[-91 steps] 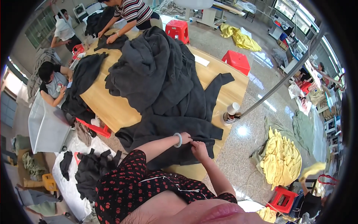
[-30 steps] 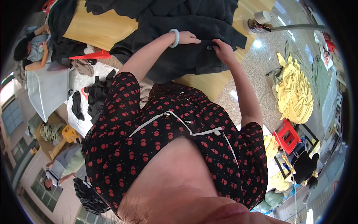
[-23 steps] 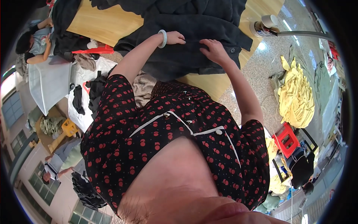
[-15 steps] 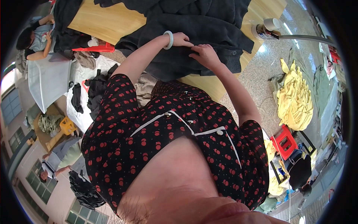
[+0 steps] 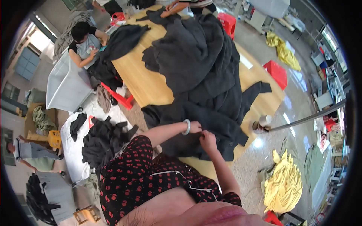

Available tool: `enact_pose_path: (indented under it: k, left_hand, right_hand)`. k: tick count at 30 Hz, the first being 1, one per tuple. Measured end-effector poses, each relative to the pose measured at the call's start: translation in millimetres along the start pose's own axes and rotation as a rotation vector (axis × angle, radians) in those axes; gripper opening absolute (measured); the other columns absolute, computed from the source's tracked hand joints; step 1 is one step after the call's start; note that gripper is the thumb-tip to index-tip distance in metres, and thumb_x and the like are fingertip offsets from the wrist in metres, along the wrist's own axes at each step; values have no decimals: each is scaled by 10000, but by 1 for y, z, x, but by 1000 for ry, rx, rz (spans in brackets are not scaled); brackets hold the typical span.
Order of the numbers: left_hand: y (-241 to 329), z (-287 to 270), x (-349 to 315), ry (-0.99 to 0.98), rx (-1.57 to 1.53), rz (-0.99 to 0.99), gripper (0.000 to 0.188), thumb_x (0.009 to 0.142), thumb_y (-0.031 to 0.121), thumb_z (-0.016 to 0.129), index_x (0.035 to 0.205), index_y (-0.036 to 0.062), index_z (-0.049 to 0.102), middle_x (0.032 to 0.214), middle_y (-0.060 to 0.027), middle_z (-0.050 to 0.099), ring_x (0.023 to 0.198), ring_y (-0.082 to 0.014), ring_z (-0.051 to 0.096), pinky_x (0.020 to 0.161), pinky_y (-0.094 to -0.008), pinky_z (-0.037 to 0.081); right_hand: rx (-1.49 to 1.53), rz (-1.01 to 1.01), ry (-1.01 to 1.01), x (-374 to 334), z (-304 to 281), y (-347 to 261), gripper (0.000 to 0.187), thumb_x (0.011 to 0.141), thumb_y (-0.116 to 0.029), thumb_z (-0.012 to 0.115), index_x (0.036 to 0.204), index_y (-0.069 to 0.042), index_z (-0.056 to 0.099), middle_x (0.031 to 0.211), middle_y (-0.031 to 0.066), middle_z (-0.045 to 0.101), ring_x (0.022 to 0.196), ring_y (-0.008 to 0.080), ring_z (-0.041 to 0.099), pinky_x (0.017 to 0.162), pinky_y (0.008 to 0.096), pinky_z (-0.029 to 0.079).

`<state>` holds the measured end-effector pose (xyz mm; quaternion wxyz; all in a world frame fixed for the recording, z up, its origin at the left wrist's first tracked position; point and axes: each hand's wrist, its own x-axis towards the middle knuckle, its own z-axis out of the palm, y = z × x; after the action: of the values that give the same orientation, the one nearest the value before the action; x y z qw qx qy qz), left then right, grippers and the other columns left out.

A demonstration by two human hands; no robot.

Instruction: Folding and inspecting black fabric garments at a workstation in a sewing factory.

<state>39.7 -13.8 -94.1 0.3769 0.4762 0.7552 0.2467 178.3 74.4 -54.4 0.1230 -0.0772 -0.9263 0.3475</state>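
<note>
A dark grey buttoned garment (image 5: 169, 141) lies spread on the table's near edge, in front of my body. My left hand (image 5: 195, 127), with a pale bangle on its wrist, is over the middle of it, fingers bent and pinched at the cloth. My right hand (image 5: 208, 141) comes in from the right, its thumb and fingers closed on the same cloth close to the left fingertips. What exactly lies between the fingers is too small to tell. A large heap of dark garments (image 5: 196, 56) covers the table beyond my hands.
The wooden table (image 5: 132, 81) carries a cup (image 5: 265, 120) at its right edge. Red stools (image 5: 276, 74) stand around it. A seated person (image 5: 85, 47) is at the left, and another's hands (image 5: 166, 13) touch cloth at the far end. Yellow cloth (image 5: 284, 182) lies on the floor at right.
The view has tilted up, so more of the table and the people around it shows. My hands have drawn closer together, with the fingertips now nearly meeting over the garment.
</note>
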Motion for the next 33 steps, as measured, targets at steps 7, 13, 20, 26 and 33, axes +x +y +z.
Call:
enact_pose_path:
  k: [7, 13, 20, 26, 33]
  left_hand:
    - [-6, 12, -11, -23, 3, -45, 309, 742, 280, 487, 786, -5, 600, 795, -193, 593, 779, -322, 567, 713, -367, 427]
    - [23, -3, -20, -197, 189, 19, 339, 745, 286, 486, 856, -23, 572, 934, -218, 555, 916, -332, 516, 788, -375, 402]
    - [31, 2, -34, -126, 176, -87, 399, 747, 311, 470, 933, -35, 543, 991, -235, 539, 964, -342, 501, 837, -385, 384]
    - [30, 4, -36, -120, 156, -98, 379, 754, 249, 437, 992, -31, 528, 1041, -229, 521, 1003, -333, 485, 862, -383, 368]
    - [38, 9, -44, -22, 228, -8, 301, 716, 144, 409, 901, -52, 545, 926, -233, 559, 907, -339, 532, 802, -388, 407]
  right_hand:
    - [-133, 54, -12, -19, 8, 2, 137, 691, -85, 574, 802, -27, 520, 704, 172, 563, 689, 335, 546, 629, 415, 429]
    - [-254, -24, -40, -19, 8, 7, 106, 729, -123, 532, 789, -36, 526, 723, 144, 559, 709, 308, 535, 645, 399, 411]
    - [-263, -61, -84, -15, 6, 7, 89, 750, -125, 495, 720, -41, 501, 697, 144, 555, 689, 305, 538, 633, 402, 413]
    - [-198, -113, -141, -10, 9, 16, 86, 757, -105, 487, 740, -23, 507, 717, 161, 564, 685, 336, 543, 612, 421, 423]
    - [-248, -142, -189, -16, 4, 10, 44, 734, -58, 473, 732, -17, 490, 714, 180, 549, 683, 352, 530, 606, 439, 415]
